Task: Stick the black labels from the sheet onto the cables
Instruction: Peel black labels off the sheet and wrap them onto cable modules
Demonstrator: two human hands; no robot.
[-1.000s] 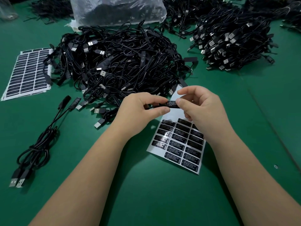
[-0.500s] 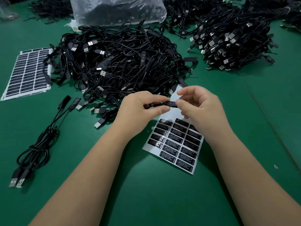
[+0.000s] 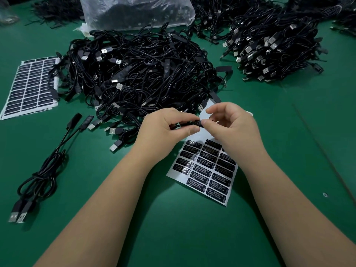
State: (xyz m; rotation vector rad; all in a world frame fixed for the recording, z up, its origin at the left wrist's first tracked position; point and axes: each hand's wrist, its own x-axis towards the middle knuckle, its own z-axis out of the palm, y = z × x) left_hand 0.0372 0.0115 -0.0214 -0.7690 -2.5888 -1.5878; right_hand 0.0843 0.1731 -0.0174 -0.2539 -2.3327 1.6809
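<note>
My left hand (image 3: 165,130) grips a black cable's small controller body (image 3: 189,123) between thumb and fingers, just above the label sheet (image 3: 204,168). A black label (image 3: 199,123) with white print lies on the controller's right end, and my right hand (image 3: 231,124) pinches that end with thumb and forefinger. The white sheet lies on the green table under my hands and carries several black labels; its upper rows are bare. Behind my hands sits a large heap of black USB cables (image 3: 138,74).
Two cables (image 3: 42,170) lie stretched at the left. A full label sheet (image 3: 28,87) lies at the far left. A second cable heap (image 3: 273,45) is at the back right, and a plastic bag of cables (image 3: 134,10) at the back.
My right thumb and forefinger have slid left along the controller, covering most of the label that showed a second ago. The label sheet has shifted slightly left.
</note>
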